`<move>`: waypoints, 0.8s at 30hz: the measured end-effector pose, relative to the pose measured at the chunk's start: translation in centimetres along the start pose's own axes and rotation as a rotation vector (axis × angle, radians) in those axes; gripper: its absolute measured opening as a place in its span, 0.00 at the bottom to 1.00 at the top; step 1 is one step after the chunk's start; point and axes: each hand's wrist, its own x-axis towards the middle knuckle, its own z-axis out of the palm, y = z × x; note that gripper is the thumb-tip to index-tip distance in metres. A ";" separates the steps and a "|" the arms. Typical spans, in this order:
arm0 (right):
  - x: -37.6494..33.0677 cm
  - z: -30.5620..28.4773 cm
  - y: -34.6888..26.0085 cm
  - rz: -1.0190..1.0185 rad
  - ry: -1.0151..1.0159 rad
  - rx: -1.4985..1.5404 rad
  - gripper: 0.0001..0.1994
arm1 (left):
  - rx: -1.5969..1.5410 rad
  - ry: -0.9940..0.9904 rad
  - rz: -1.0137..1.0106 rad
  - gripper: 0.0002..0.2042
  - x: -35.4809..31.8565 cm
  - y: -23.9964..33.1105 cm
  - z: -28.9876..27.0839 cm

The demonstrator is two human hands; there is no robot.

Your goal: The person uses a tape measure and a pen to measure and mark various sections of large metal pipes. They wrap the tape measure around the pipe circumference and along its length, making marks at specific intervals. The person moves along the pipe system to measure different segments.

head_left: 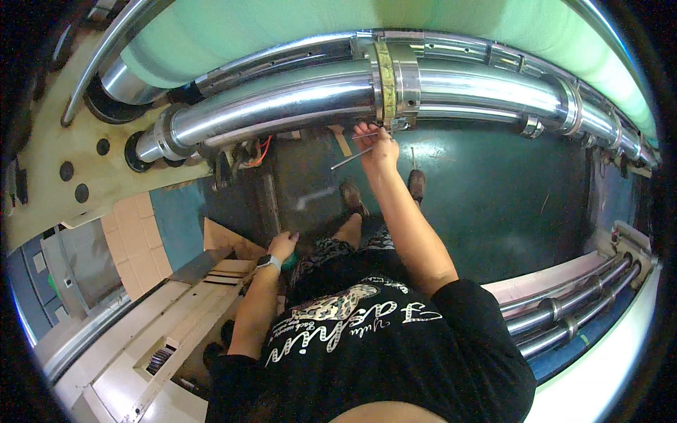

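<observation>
My right hand [381, 149] is raised beneath the big steel roller [282, 106], its fingers closed on a thin steel rod that looks like a hex key [345, 161]. The rod's free end points down and left. A second thin shaft shows between the fingers; I cannot tell if it is part of the same tool. Just above the fingertips is the roller's metal collar [405, 88], with a yellowish marked band [387, 84] around it. Lower and to the left, my left hand [283, 245] has curled fingers beside a beige machine part. A small green thing [288, 262] shows by its wrist.
Pale green sheeting [395, 15] stretches over the rollers at the far side. A beige side frame [56, 166] stands at left, with orange wires [262, 151] near it. More steel rollers [564, 310] lie at lower right. My shoes rest on the dark green floor [493, 190].
</observation>
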 end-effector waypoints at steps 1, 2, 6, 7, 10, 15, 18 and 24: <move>0.0 0.2 -0.1 0.000 -0.001 -0.015 0.12 | 0.004 0.000 -0.009 0.24 -0.2 -0.5 0.2; -0.1 0.2 0.0 0.004 0.002 -0.029 0.13 | -0.004 -0.027 -0.023 0.24 -0.2 -1.2 0.4; -0.6 -0.2 0.6 -0.123 -0.060 -0.103 0.09 | 0.005 0.024 0.001 0.24 0.3 -2.3 1.1; -0.2 -0.7 1.1 -0.160 -0.093 -0.093 0.09 | 0.018 0.076 0.028 0.24 0.5 -2.4 1.1; 0.4 -2.3 1.8 -0.276 -0.132 -0.190 0.10 | -0.018 -0.035 0.000 0.23 0.4 1.7 -2.2; 0.4 -3.9 1.3 -0.276 -0.207 -0.254 0.10 | -0.081 -0.021 0.055 0.20 1.7 6.4 -4.2; 0.2 -3.9 1.1 -0.287 -0.283 -0.212 0.11 | -0.096 0.047 0.199 0.18 2.4 7.8 -3.9; 0.2 -3.1 0.6 -0.201 -0.256 -0.264 0.11 | -0.037 -0.076 0.173 0.22 3.5 10.0 -3.7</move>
